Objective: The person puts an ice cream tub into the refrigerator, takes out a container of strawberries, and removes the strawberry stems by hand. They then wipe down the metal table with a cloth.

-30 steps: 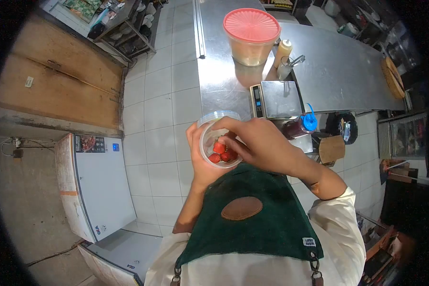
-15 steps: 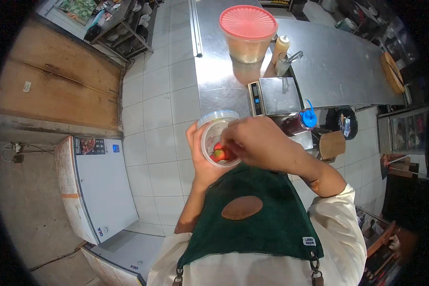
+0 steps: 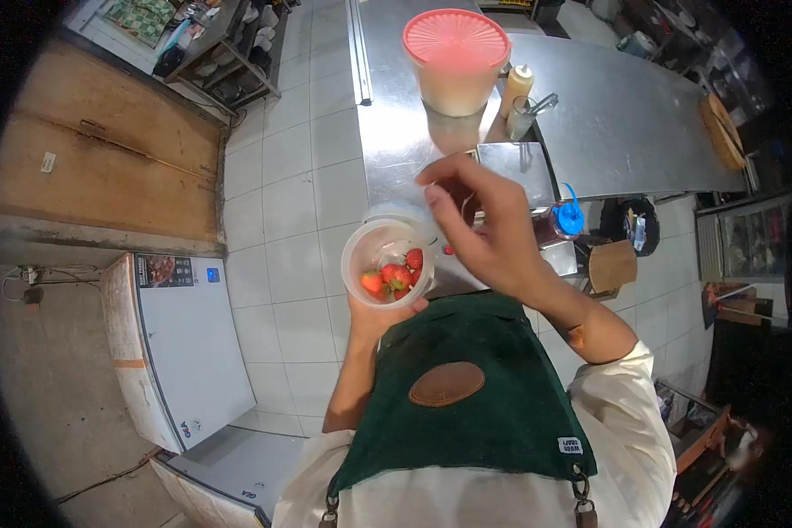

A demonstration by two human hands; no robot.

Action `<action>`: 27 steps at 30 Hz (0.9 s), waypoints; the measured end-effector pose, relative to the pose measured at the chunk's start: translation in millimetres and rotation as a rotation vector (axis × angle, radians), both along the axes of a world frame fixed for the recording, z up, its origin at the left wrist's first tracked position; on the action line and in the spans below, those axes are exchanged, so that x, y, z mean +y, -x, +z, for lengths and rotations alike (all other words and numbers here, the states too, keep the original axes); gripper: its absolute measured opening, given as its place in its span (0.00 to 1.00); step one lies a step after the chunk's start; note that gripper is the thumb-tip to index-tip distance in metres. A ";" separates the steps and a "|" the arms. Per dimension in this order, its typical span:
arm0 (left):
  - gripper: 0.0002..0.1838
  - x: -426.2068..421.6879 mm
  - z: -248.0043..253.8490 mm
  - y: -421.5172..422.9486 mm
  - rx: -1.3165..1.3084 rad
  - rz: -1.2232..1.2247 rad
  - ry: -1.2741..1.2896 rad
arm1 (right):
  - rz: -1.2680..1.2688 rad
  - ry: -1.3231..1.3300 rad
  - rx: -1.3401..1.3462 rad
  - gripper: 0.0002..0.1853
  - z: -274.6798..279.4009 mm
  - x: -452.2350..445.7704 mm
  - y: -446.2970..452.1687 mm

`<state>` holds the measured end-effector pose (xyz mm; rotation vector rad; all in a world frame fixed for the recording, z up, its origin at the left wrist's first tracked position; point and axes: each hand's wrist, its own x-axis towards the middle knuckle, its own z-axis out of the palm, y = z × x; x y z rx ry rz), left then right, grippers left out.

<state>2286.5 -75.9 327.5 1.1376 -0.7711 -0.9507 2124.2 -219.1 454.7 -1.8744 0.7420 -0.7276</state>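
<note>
My left hand (image 3: 377,319) holds a clear round plastic tub (image 3: 350,251) from below and the side, its mouth tipped towards me. Several red strawberries (image 3: 397,276) lie in the bottom, some with green leaves. Behind the tub's far rim shows a clear, blue-tinted edge (image 3: 399,209), partly hidden. My right hand (image 3: 488,220) hovers right of the tub and above it, fingers curved and thumb apart, with nothing visible between them. Below that hand a small red bit (image 3: 448,249) shows near the counter edge. A digital scale (image 3: 512,176) sits just beyond, its display now covered by my hand.
On the steel counter (image 3: 625,114) stand a large tub with a pink lid (image 3: 456,40), a squeeze bottle (image 3: 517,86) and a glass with utensils (image 3: 521,123). A dark bottle with a blue cap (image 3: 569,218) is at the right. Chest freezers (image 3: 189,343) stand at the left.
My right hand has come out of the tub and lifted up and right, its fingers opening. The tub has shifted slightly left, showing more of the strawberries.
</note>
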 end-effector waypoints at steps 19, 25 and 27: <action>0.67 -17.4 14.2 -3.9 -0.411 -0.052 0.175 | 0.348 -0.806 -0.050 0.40 -59.8 -17.4 1.1; 0.70 -34.2 8.0 -8.8 -0.638 0.046 0.290 | 0.181 -1.127 -0.104 0.41 -75.5 -7.4 3.4; 0.70 -35.1 5.8 -4.7 -0.594 0.042 0.261 | 0.199 -1.205 -0.110 0.41 -73.4 -6.1 4.1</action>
